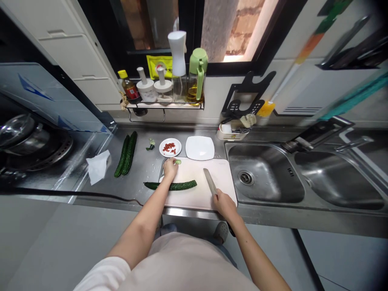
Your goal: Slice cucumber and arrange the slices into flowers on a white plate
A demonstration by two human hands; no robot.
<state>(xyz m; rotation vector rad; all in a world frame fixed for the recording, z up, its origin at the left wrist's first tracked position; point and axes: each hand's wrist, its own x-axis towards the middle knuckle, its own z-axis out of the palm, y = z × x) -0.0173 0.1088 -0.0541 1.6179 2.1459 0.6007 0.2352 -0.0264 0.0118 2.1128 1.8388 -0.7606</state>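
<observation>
My left hand (pixel 170 169) is closed on a small cut cucumber end (pixel 178 161), over the far left part of the white cutting board (pixel 188 202). My right hand (pixel 224 204) grips a knife (pixel 209 181), its blade pointing away from me above the board's right side. Between the hands, a dark green cucumber (pixel 185 185) lies crosswise, its left tip reaching past the board; my left forearm crosses over part of it. Beyond the board stand a white plate of red pieces (pixel 169 154) and a white square plate (pixel 200 148).
Two whole cucumbers (pixel 129 153) and a white tissue (pixel 98 165) lie to the left, cucumber scraps (pixel 150 144) by the plates. A double sink (pixel 266 171) adjoins the board on the right. Bottles line a rack (pixel 166 106) at the window. A pot (pixel 24 133) sits far left.
</observation>
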